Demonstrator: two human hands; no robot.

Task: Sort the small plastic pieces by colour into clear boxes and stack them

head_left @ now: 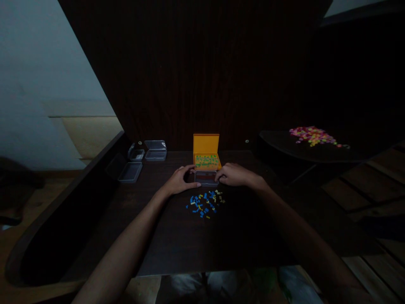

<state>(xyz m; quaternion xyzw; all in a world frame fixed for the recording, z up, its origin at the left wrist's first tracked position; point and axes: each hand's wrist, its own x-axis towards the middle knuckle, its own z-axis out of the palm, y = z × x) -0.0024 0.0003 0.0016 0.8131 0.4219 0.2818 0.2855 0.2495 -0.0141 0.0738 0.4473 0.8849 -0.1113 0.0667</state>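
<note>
Left hand [179, 180] and right hand [236, 175] both bare, fingers slender. Left forearm [129, 236] and right forearm [294, 228] also bare along their visible length, narrowing toward the wrists. Beyond the worktop's [177, 249] near edge, dim greyish cloth [218, 282], apparently clothing, cut too dark to tell.

One view (head-worn) looks forward and down onto the nearby desk [180, 249].

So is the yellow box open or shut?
Open: the yellow box's lid stands raised at the back, showing green pieces inside.
</note>
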